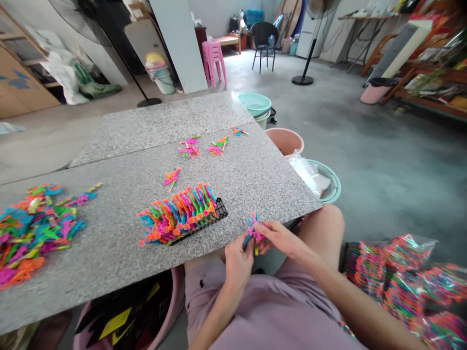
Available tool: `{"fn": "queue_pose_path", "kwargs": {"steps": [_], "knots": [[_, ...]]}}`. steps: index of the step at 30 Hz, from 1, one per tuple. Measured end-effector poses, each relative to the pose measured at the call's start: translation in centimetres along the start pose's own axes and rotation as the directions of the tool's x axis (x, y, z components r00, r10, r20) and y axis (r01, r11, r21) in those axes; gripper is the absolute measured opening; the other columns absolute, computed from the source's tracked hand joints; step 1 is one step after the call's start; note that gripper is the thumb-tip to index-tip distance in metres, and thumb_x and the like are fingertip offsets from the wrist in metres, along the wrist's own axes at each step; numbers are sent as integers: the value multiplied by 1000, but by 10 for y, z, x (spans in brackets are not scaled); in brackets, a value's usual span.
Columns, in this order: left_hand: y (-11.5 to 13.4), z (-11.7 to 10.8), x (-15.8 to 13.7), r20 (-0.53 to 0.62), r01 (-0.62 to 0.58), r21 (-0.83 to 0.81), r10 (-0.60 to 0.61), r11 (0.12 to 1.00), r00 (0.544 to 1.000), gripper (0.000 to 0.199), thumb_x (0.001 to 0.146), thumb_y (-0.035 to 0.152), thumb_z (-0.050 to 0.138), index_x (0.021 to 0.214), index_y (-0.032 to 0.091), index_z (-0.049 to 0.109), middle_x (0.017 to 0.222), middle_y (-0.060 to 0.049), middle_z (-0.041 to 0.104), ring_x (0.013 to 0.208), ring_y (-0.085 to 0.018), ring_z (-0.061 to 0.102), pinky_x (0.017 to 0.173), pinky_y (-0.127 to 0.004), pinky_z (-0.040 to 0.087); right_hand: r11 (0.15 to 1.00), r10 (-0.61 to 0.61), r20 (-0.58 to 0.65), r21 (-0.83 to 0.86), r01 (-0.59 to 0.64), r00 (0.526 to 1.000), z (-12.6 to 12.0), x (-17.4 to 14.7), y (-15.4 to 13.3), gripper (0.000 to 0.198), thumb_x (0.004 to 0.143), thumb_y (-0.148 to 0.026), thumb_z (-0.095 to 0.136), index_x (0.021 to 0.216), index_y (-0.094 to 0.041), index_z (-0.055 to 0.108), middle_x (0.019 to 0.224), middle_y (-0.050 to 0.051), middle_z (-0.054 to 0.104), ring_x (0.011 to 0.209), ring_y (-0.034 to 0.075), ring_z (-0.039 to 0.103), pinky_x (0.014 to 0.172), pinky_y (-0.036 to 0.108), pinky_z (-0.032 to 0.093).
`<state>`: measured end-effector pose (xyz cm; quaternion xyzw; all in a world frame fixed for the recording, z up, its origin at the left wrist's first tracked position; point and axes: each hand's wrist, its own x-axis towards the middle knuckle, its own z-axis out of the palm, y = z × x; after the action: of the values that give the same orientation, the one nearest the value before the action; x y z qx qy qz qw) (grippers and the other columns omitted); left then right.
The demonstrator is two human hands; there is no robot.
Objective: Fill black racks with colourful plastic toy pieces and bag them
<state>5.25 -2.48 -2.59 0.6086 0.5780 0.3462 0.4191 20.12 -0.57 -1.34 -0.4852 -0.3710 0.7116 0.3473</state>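
Close to the table's front edge, my left hand (239, 255) and my right hand (277, 236) meet with fingers pinched. Between them they grip small plastic toys (254, 222) in pink, blue and orange, partly covered by the fingers; a yellow bit shows below. Left of my hands, a black rack (221, 207) holds a dense row of similar bright toys (182, 214). A loose heap of these toys (40, 228) lies at the table's left. Several small clusters, among them a pink and orange one (171, 178), lie beyond the rack.
The speckled stone table (120, 272) ends just before my lap. Along its right side stand a brown basin (286, 138) and a green tub (334, 182) with plastic bags. Packed bags of toys (404, 287) lie on the floor at right. A pink basket (178, 296) sits under the table.
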Motion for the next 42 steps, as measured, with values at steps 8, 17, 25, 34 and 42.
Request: {"fn": "queue_pose_path", "kwargs": {"steps": [8,17,25,34,42], "knots": [[5,-4,7,130,53,-343,-9,938,992,18,74,26,67,90,18,71,89,-5,68,86,-20,62,77,-26,46,988,145,137,-78,-135,980,-26,-2,-5,49,78,-63,66,77,-13,63,70,6,71,61,16,70,57,24,57],[3,12,19,39,227,-499,-240,837,970,36,71,50,75,72,14,71,68,-2,65,65,-13,52,66,-24,41,994,8,-146,-106,-24,989,-20,-12,-4,49,83,-64,57,76,-15,64,67,6,69,57,16,68,54,26,57],[7,3,30,212,378,-568,-314,731,926,46,68,58,75,76,13,69,70,-3,66,67,-13,58,69,-25,46,757,-490,-243,-595,270,837,-27,-24,1,28,79,-35,70,105,-24,70,103,7,69,99,26,63,90,41,51],[14,-13,36,385,457,-545,-275,702,881,40,66,48,82,70,12,65,65,0,58,60,-9,50,61,-20,41,846,-424,-115,-404,347,898,-26,-12,8,27,86,-23,54,109,-21,68,109,7,70,100,24,64,91,39,50],[17,-5,35,453,568,-596,-346,568,822,45,59,46,88,77,12,65,68,0,62,60,-7,54,63,-20,46,804,-456,-167,-498,325,874,-8,-29,-10,31,82,-17,57,109,-23,70,100,4,72,88,22,65,80,34,52]]}}
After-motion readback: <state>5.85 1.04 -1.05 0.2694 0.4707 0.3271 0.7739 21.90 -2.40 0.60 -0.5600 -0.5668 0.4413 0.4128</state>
